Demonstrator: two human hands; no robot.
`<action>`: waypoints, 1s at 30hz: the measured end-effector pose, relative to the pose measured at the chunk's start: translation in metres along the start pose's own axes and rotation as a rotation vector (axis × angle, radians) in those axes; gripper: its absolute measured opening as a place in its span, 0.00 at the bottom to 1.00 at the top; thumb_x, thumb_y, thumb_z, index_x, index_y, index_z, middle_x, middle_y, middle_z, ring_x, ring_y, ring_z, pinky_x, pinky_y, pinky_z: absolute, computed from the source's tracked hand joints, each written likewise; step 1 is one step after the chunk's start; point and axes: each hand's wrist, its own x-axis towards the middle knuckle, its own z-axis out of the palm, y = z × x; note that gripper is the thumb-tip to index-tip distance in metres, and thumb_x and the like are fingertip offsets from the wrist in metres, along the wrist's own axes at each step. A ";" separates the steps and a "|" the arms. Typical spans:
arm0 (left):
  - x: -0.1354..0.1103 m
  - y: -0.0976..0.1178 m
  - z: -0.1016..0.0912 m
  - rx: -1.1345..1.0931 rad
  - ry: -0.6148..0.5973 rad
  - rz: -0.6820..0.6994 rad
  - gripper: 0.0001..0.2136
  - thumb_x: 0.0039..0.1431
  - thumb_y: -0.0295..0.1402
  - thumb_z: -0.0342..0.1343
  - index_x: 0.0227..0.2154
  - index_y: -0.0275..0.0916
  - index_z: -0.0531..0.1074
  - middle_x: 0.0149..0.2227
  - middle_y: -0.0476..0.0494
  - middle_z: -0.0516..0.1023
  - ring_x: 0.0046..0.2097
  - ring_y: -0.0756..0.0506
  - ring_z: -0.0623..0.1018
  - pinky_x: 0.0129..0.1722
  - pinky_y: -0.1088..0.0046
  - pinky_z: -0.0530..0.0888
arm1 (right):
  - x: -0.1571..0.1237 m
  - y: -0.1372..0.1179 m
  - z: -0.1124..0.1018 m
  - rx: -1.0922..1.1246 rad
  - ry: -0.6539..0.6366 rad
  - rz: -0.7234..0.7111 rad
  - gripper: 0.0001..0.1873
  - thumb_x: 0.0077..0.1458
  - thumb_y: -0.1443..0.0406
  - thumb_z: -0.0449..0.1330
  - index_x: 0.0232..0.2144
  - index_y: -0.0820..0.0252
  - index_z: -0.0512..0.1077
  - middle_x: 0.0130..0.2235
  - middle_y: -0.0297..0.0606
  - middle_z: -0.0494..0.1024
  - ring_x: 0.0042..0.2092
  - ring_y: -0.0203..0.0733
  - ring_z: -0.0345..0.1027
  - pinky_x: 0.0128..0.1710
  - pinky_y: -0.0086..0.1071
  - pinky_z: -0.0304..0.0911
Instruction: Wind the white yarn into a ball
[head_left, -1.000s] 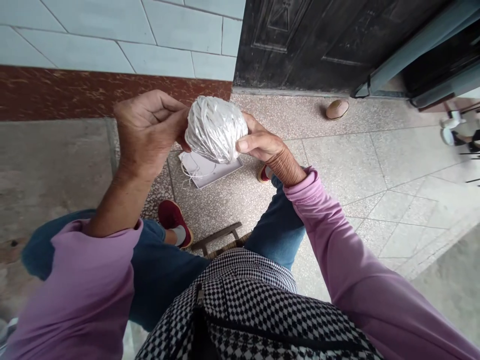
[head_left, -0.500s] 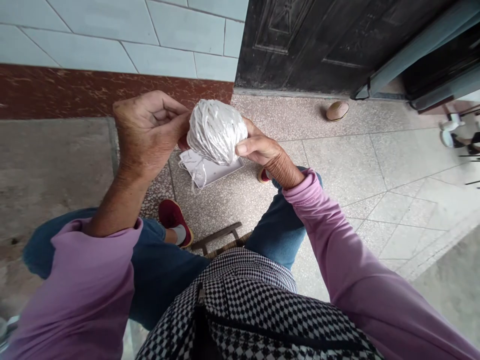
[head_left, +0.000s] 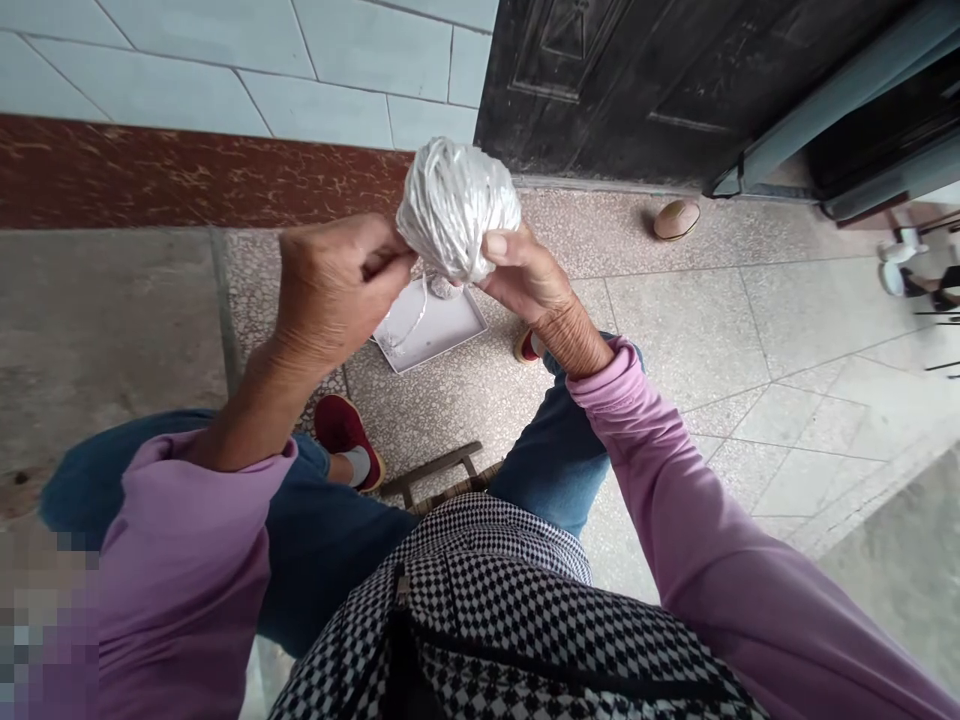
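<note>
In the head view, the round ball of glossy white cord point(head_left: 459, 205) has risen and shifted toward the dark wooden door point(head_left: 570, 130), the hands moving with it, so more of the shallow pale rectangular tray point(head_left: 450, 328) on the speckled stone floor point(head_left: 675, 330) now shows; this suggests the ball is being repositioned as the cord is handled. The right hand point(head_left: 529, 275) grips the ball, thumb in front; its other fingers are mostly hidden. The left hand point(head_left: 330, 290) is closed in a pinch at the ball's lower left; whether cord lies between its fingertips, I cannot tell. A thin white strand point(head_left: 424, 296) hangs below, its upper end obscured. Objects at the far right are blurred, and the lower-left corner is pixelated.
</note>
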 end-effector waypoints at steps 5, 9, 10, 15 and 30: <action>-0.003 0.012 -0.005 -0.517 0.047 -0.229 0.04 0.58 0.25 0.81 0.34 0.39 0.92 0.28 0.45 0.87 0.20 0.51 0.77 0.18 0.77 0.70 | -0.013 -0.024 0.013 -0.080 0.013 0.121 0.54 0.33 0.38 0.84 0.63 0.45 0.86 0.53 0.46 0.88 0.77 0.75 0.73 0.66 0.56 0.82; 0.001 0.008 -0.010 -0.590 -0.004 -0.286 0.12 0.60 0.36 0.86 0.32 0.37 0.89 0.28 0.45 0.86 0.18 0.51 0.74 0.16 0.78 0.69 | -0.019 -0.027 0.016 -0.095 -0.048 0.152 0.52 0.32 0.34 0.86 0.59 0.45 0.86 0.49 0.46 0.86 0.75 0.77 0.74 0.62 0.58 0.84; 0.002 0.005 -0.011 -0.588 -0.023 -0.301 0.13 0.60 0.36 0.86 0.32 0.37 0.88 0.27 0.46 0.85 0.18 0.51 0.74 0.16 0.77 0.69 | -0.017 -0.025 0.015 -0.093 -0.064 0.148 0.53 0.32 0.34 0.86 0.59 0.46 0.86 0.50 0.46 0.87 0.75 0.78 0.74 0.62 0.59 0.84; 0.002 -0.008 -0.009 -0.446 0.028 -0.243 0.11 0.63 0.34 0.83 0.34 0.36 0.87 0.21 0.52 0.75 0.16 0.55 0.65 0.15 0.82 0.57 | -0.007 -0.014 0.010 -0.068 -0.085 0.106 0.58 0.28 0.35 0.85 0.63 0.48 0.88 0.55 0.50 0.89 0.74 0.78 0.75 0.63 0.59 0.83; -0.002 -0.051 -0.047 -0.196 0.145 -0.235 0.07 0.62 0.35 0.82 0.39 0.39 0.94 0.21 0.50 0.74 0.20 0.53 0.58 0.19 0.70 0.55 | -0.003 -0.054 -0.038 -0.100 0.130 -0.199 0.58 0.41 0.53 0.87 0.76 0.44 0.85 0.61 0.35 0.91 0.79 0.60 0.70 0.74 0.44 0.73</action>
